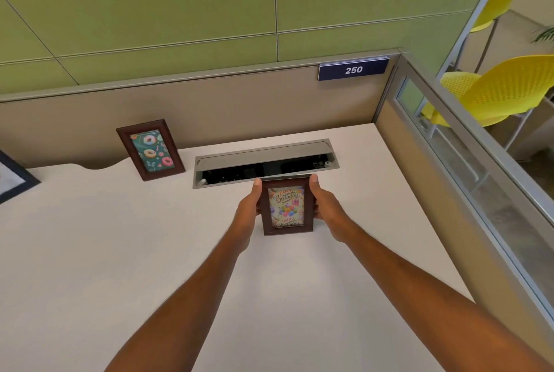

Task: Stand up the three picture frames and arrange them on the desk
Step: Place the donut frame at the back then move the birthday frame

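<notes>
A brown frame with a birthday picture (pixel 287 206) stands upright near the middle of the white desk (pixel 120 251). My left hand (pixel 248 215) grips its left side and my right hand (pixel 328 212) grips its right side. A second brown frame with a donut picture (pixel 150 149) stands leaning back at the rear left, by the partition. A dark-framed picture (pixel 13 178) shows partly at the left edge; I cannot tell whether it stands or lies.
An open grey cable tray (pixel 265 161) is set into the desk just behind the held frame. Beige partition walls close the back and right, with a blue "250" sign (pixel 353 69). Yellow chairs (pixel 494 92) stand beyond the right partition.
</notes>
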Action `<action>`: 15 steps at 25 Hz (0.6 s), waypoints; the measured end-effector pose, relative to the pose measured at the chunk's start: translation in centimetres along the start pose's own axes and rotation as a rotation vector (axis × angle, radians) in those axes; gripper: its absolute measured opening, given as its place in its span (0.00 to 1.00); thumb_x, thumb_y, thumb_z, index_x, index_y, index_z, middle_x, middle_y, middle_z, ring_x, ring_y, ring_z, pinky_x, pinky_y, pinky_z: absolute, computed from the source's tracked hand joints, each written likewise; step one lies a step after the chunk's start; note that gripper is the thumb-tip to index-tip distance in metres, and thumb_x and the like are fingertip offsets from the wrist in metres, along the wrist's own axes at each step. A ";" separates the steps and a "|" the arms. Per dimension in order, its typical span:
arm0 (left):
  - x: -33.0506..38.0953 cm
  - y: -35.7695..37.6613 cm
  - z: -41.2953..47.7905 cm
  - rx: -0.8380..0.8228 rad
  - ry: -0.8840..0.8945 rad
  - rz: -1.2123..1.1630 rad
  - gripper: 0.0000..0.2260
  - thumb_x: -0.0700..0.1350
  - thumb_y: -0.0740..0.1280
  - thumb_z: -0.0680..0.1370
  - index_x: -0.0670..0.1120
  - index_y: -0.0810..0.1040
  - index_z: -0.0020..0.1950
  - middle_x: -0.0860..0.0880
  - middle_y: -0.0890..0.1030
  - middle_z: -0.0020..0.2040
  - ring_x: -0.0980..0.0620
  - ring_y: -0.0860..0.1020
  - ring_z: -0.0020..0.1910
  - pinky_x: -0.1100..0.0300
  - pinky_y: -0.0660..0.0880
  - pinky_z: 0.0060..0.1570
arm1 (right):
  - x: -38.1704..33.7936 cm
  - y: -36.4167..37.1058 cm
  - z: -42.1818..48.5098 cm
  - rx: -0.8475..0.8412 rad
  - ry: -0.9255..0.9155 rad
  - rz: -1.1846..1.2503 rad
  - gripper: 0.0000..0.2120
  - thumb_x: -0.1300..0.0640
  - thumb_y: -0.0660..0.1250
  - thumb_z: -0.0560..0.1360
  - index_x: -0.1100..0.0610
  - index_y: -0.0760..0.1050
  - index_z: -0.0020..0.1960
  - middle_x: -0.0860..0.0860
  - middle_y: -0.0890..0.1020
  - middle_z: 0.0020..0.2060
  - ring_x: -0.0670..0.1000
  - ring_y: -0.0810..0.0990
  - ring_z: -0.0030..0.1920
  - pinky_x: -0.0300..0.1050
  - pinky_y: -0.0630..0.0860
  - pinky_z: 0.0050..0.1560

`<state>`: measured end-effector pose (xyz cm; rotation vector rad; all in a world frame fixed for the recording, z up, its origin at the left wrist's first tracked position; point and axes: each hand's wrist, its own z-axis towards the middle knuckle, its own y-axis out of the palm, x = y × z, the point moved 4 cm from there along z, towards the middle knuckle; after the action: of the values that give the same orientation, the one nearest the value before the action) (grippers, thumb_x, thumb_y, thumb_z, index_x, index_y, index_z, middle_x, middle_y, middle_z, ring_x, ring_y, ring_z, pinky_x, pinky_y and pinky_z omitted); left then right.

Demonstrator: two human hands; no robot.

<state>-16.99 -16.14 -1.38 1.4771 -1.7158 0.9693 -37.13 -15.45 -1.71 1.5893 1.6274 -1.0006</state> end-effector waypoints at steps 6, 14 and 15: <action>-0.1 0.9 1.4 -0.013 -0.010 -0.051 0.22 0.71 0.52 0.85 0.62 0.82 0.56 0.64 0.88 0.49 0.57 0.81 0.56 0.52 0.69 0.66 | 0.3 -0.5 0.5 -0.004 0.018 0.020 0.26 0.32 0.50 0.85 0.46 0.79 0.63 0.51 0.85 0.60 0.54 0.85 0.59 0.53 0.81 0.64; 1.5 4.1 3.3 -0.047 -0.016 -0.066 0.23 0.72 0.54 0.84 0.60 0.83 0.58 0.65 0.90 0.45 0.55 0.84 0.57 0.54 0.76 0.59 | -0.4 -3.6 0.9 0.062 0.010 0.071 0.25 0.31 0.50 0.85 0.44 0.79 0.57 0.52 0.86 0.59 0.54 0.86 0.58 0.53 0.81 0.65; 1.9 4.8 3.6 -0.057 -0.011 -0.065 0.24 0.72 0.54 0.84 0.60 0.83 0.58 0.64 0.90 0.45 0.55 0.84 0.57 0.53 0.76 0.60 | -0.6 -4.4 1.0 0.068 0.006 0.074 0.25 0.31 0.50 0.85 0.44 0.79 0.58 0.53 0.86 0.60 0.55 0.85 0.60 0.54 0.81 0.67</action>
<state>-22.12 -19.74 -2.08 1.4948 -1.6789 0.8731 -41.54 -16.50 -1.31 1.6864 1.5417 -1.0236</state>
